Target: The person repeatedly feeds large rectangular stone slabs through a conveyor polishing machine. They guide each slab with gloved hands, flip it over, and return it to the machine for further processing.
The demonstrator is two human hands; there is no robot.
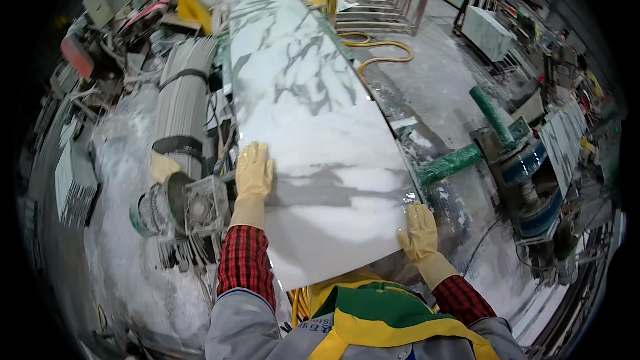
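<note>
The grey-veined marble slab (333, 227) lies flat, stretching from you toward 12 o'clock. Your left hand (253, 173) rests wide, ungripping, on its edge at your 11 o'clock; your right hand (420, 232), also wide, at 1 o'clock. Setting down looks done; steadying and release seem left.
</note>
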